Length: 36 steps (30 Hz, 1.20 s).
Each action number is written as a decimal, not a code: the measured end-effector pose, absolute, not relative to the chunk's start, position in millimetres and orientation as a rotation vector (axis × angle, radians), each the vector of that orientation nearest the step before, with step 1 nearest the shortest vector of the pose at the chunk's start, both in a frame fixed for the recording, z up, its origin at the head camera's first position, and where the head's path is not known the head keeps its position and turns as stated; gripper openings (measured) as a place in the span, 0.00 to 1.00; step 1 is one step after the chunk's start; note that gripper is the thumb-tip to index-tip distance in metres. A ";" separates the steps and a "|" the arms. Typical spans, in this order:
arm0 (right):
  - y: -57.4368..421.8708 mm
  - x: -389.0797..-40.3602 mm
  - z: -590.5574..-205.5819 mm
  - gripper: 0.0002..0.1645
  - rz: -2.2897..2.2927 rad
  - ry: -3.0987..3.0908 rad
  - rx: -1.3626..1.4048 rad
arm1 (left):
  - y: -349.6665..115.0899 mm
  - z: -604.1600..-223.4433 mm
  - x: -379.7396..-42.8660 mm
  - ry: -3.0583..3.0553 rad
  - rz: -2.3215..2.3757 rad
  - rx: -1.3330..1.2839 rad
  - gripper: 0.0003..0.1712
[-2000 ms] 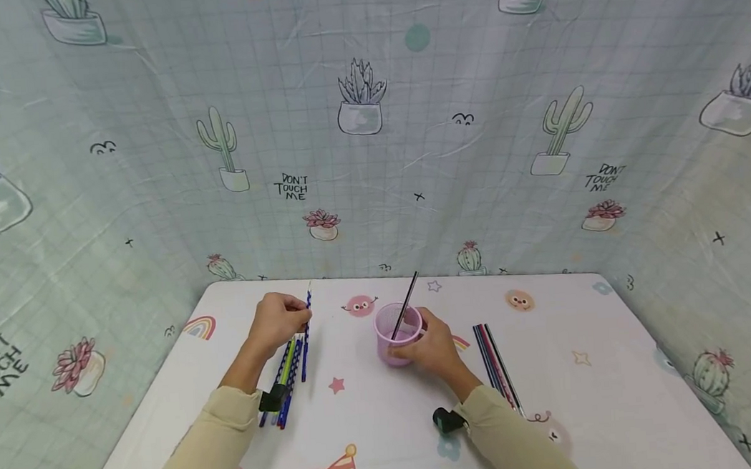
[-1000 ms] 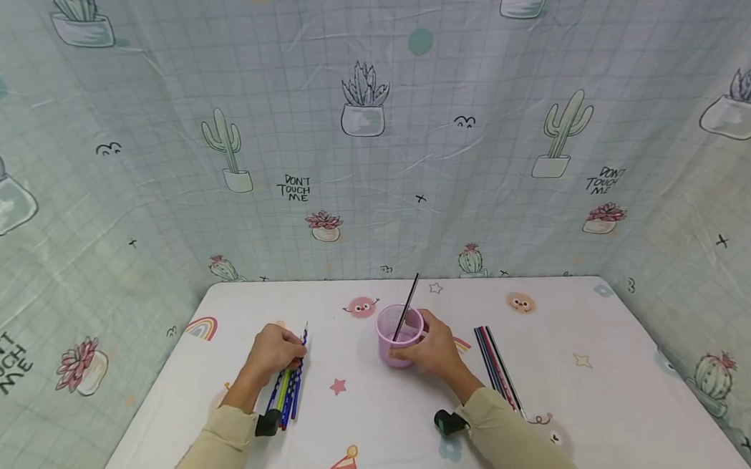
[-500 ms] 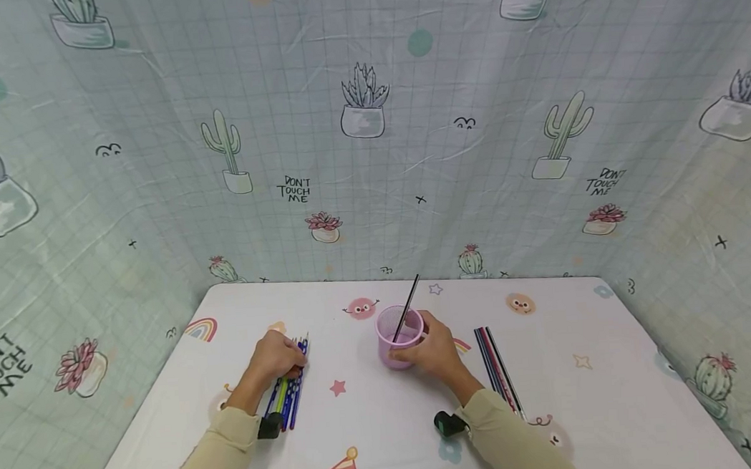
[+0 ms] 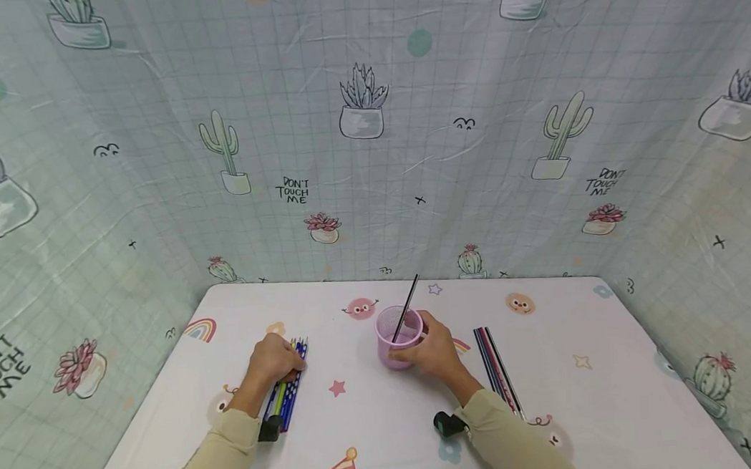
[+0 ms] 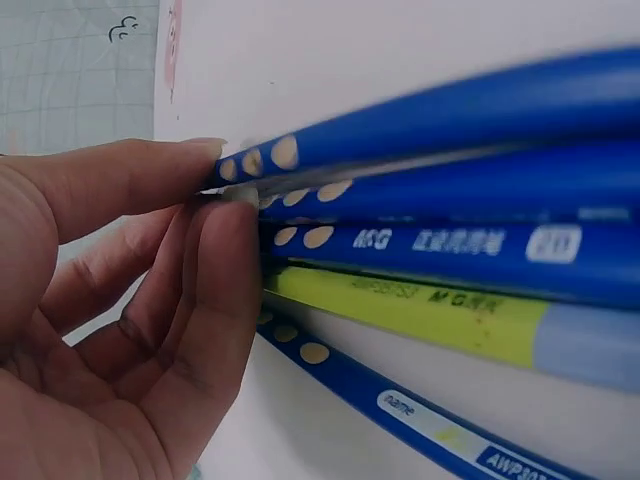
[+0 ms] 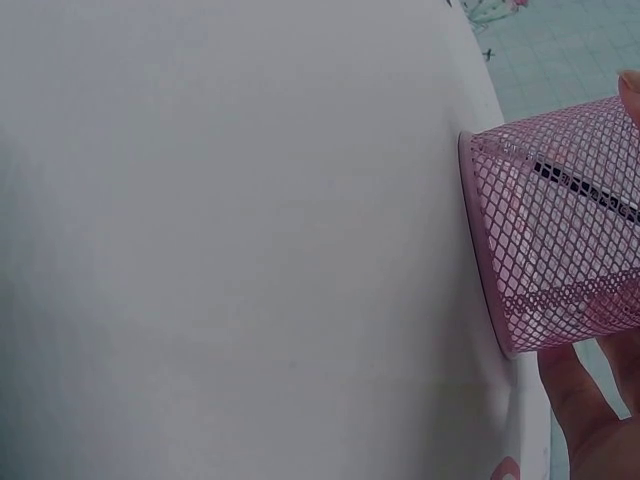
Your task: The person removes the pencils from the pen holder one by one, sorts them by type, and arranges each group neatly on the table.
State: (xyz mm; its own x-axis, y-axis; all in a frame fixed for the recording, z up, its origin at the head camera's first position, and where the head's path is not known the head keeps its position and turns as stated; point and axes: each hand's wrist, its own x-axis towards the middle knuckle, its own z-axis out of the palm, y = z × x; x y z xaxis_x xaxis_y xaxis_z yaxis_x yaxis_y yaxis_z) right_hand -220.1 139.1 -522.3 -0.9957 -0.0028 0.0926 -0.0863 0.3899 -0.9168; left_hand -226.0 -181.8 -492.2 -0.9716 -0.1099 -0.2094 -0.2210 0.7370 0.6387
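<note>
My left hand [image 4: 273, 359] is low over the left of the table, its thumb and fingers pinching the uppermost blue pencil [image 5: 400, 125] near its dotted end. Close beside that pencil lie more blue pencils [image 5: 430, 240] and a lime-green pencil [image 5: 430, 310], roughly side by side with their points away from me. My right hand [image 4: 430, 346] grips the side of a pink mesh pen cup [image 6: 560, 230], which stands upright at the table's middle. One dark pencil [image 4: 407, 304] leans inside the cup, its upper end above the rim.
To the right of the cup, several dark and red pencils [image 4: 496, 367] lie side by side, partly behind the right sleeve [image 4: 510, 434]. The white table [image 4: 374, 421] has printed cartoon figures. A patterned cloth [image 4: 409, 153] hangs behind and at both sides.
My left hand has lowered a raised blue pencil, bringing it down and towards me among the pencils on the left, which now lie closer together. My right hand stays on the cup.
</note>
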 end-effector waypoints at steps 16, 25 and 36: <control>140.8 -218.7 -524.3 0.52 1.679 -2.579 0.054 | -183.0 -493.2 -223.0 2.919 0.949 -0.237 0.13; 141.0 -218.0 -523.3 0.51 1.687 -2.572 0.066 | -145.5 -479.9 -223.0 2.778 1.274 -0.145 0.19; 139.9 -218.4 -523.1 0.49 1.652 -2.551 0.121 | -64.0 -478.5 -216.7 2.516 1.716 0.239 0.51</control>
